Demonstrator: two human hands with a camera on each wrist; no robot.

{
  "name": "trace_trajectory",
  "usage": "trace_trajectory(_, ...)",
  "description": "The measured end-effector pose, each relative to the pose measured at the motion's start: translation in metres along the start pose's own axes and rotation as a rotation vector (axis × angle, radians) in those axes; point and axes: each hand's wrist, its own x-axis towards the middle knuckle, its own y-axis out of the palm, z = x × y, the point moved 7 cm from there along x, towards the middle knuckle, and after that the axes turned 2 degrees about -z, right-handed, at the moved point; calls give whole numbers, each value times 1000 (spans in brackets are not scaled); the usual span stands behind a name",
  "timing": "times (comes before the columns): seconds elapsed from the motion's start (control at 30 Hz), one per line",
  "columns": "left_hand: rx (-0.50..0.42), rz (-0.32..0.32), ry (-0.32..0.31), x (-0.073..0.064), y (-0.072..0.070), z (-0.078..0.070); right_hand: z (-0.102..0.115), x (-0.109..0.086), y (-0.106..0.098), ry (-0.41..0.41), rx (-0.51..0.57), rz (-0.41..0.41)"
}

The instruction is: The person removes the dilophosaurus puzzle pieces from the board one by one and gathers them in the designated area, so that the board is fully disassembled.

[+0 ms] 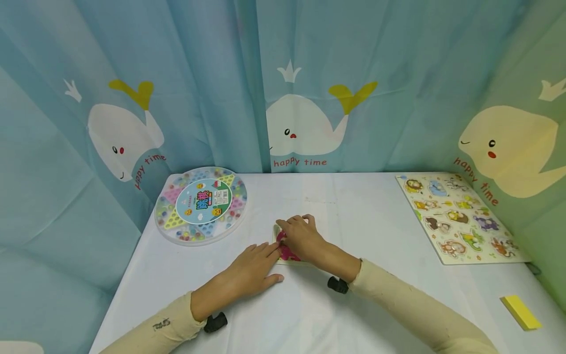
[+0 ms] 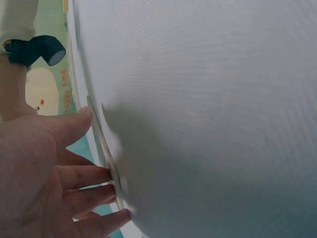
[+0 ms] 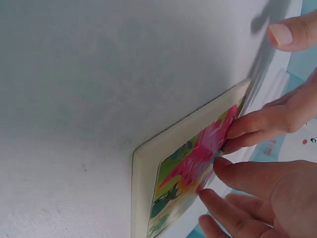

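A small puzzle board (image 1: 292, 264) with a cream rim and a pink dinosaur-like picture (image 3: 208, 141) lies flat before me. My left hand (image 1: 252, 268) rests beside its left side, fingers fairly straight, fingertips touching the picture; the thumb (image 3: 294, 34) stands apart. From the right, my right hand (image 1: 305, 241) reaches over the board with bent fingers. In the right wrist view, its thumb (image 3: 247, 176) and forefinger come close together on a pink puzzle piece (image 3: 201, 185), mostly hidden by the fingers. The board's thin edge (image 2: 105, 148) shows in the left wrist view.
A round Chinese checkers set (image 1: 201, 205) with coloured marbles lies at the back left. At the back right is an animal puzzle board (image 1: 460, 216). A yellow block (image 1: 521, 312) lies near the right edge. Blue whale-print curtains (image 1: 212, 73) enclose the white table (image 1: 376, 211).
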Motion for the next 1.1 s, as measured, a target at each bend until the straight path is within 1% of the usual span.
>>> trace_trajectory(0.17, 4, -13, 13, 0, -1, 1, 4, 3, 0, -26, -26, -6)
trace_trajectory(0.43, -17, 2, 0, 0, 1, 0, 2, 7, 2, -29, -61, 71)
trace_trajectory(0.57, -13, -1, 0, 1, 0, -1, -1, 9, 2, -21, -69, 88)
trace_trajectory(0.77, -1, -4, 3, 1, -2, -1, -4, 12, 0, 6, -22, 120)
trace_trajectory(0.9, -5, 2, 1, 1, -1, 0, -5, 13, -2, 19, -2, 123)
trace_trajectory(1.1, -7, 3, -6, 1, -1, 1, -2, 11, 0, 12, 51, 129)
